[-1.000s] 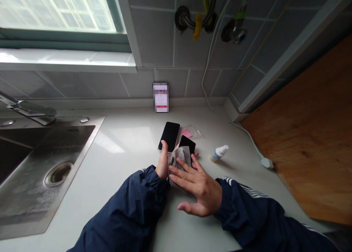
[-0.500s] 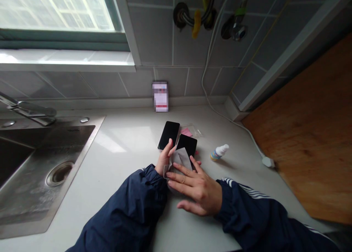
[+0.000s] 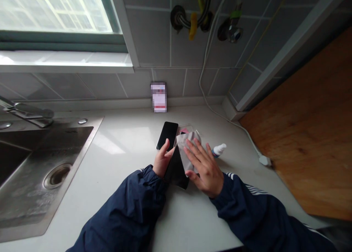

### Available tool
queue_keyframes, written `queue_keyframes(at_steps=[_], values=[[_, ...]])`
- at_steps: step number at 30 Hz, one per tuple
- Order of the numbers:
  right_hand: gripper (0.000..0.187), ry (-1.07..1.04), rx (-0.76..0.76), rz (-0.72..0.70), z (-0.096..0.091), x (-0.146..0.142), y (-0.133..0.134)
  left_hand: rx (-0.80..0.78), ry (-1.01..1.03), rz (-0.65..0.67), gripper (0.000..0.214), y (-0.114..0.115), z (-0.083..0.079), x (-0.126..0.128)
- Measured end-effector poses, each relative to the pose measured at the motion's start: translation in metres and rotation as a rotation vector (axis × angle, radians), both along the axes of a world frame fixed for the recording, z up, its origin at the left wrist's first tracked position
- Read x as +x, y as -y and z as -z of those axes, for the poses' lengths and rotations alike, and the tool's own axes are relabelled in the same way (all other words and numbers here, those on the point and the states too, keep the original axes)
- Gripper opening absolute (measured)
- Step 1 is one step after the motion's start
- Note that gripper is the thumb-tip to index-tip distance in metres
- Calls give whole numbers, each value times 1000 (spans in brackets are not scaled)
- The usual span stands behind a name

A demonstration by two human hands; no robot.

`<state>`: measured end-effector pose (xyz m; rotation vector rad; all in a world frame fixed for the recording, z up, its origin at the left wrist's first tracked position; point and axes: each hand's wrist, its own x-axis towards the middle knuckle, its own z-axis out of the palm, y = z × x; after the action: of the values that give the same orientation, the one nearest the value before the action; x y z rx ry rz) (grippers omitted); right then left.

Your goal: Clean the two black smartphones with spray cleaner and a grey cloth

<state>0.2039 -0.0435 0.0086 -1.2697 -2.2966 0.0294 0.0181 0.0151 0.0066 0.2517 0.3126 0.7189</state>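
Observation:
A black smartphone [image 3: 167,135] lies on the white countertop [image 3: 118,144] with its screen up, and my left hand [image 3: 162,158] touches its lower end. A dark piece with a zigzag edge [image 3: 176,169], probably cloth, lies against my left palm. My right hand [image 3: 205,167] presses with spread fingers on a crumpled grey cloth [image 3: 189,149]. The cloth covers almost all of the second black rectangular object, and only a sliver of it shows at the cloth's top edge.
A small spray bottle [image 3: 219,150] stands just right of the cloth. Pink paper and clear plastic [image 3: 184,130] lie behind it. A pixelated box [image 3: 158,97] stands against the tiled wall. A steel sink [image 3: 79,160] lies left, a white cord [image 3: 228,120] runs right, and a wooden surface [image 3: 308,134] lies beyond.
The grey cloth has moved up and right, over the second black object. A dark zigzag-edged piece now shows beneath it by my left hand. My right hand has moved up with the cloth.

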Motion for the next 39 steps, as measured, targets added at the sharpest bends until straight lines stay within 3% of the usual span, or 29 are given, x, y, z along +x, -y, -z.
queue_keyframes(at_steps=[6, 12, 16, 21, 28, 32, 36, 39], values=[[74, -40, 0, 92, 2, 0, -1, 68, -53, 86, 77, 6, -1, 0], [74, -21, -8, 69, 5, -1, 0, 74, -101, 88, 82, 6, 3, 2], [74, 47, -46, -22, 4, -3, 3, 19, -76, 40, 78, 5, 2, 4], [73, 63, -84, -185, 0, -6, 10, -62, -85, 16, 88, 6, 6, 2], [65, 1, -53, -474, -6, -9, 16, 19, -88, 22, 93, 4, 0, -2], [55, -18, -37, -559, -10, -8, 16, 34, -56, 56, 95, 3, -1, -3], [48, -56, -3, -536, -9, -7, 14, 20, -74, 57, 97, 3, 1, -3], [50, -37, 10, -401, -6, -7, 13, -13, -125, 0, 92, 1, 5, -5]])
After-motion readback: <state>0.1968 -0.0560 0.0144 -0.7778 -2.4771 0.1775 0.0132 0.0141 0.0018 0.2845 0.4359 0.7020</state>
